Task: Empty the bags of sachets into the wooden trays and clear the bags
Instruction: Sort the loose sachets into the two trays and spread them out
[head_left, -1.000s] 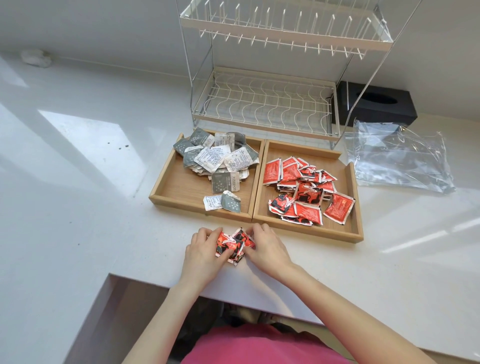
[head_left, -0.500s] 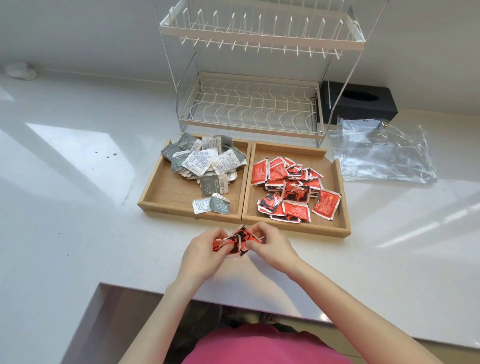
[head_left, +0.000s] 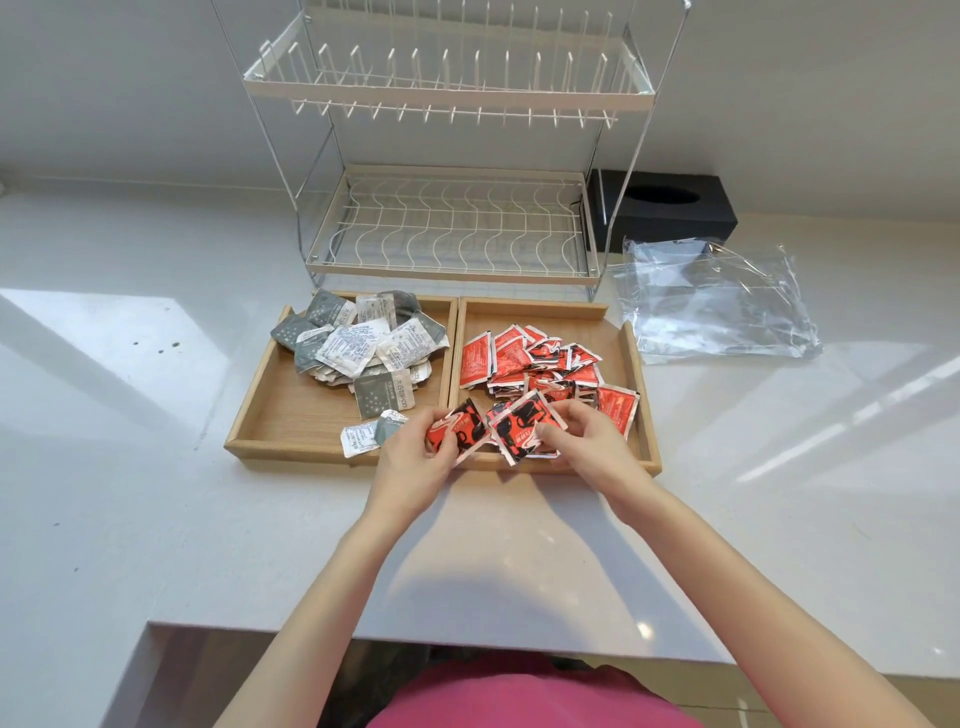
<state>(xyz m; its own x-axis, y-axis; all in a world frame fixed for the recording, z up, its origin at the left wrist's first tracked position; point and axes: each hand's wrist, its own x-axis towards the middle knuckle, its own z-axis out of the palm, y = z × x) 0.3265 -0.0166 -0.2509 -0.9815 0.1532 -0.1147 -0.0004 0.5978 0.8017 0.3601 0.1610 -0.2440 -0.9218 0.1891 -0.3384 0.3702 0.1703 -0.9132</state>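
Observation:
Two wooden trays stand side by side on the white counter. The left tray (head_left: 270, 415) holds a heap of grey and white sachets (head_left: 358, 348). The right tray (head_left: 641, 395) holds a pile of red sachets (head_left: 540, 358). My left hand (head_left: 415, 462) and my right hand (head_left: 582, 441) together grip a small bunch of red sachets (head_left: 488, 428), held just above the front edge of the right tray. Empty clear plastic bags (head_left: 717, 301) lie flat on the counter to the right of the trays.
A white two-tier wire dish rack (head_left: 452, 228) stands right behind the trays. A black tissue box (head_left: 670, 210) sits at the back right, behind the bags. The counter's front edge (head_left: 467, 636) runs close to my body.
Both hands have lifted the bunch of red sachets off the counter and carried it forward, from in front of the trays to over the right tray's front edge.

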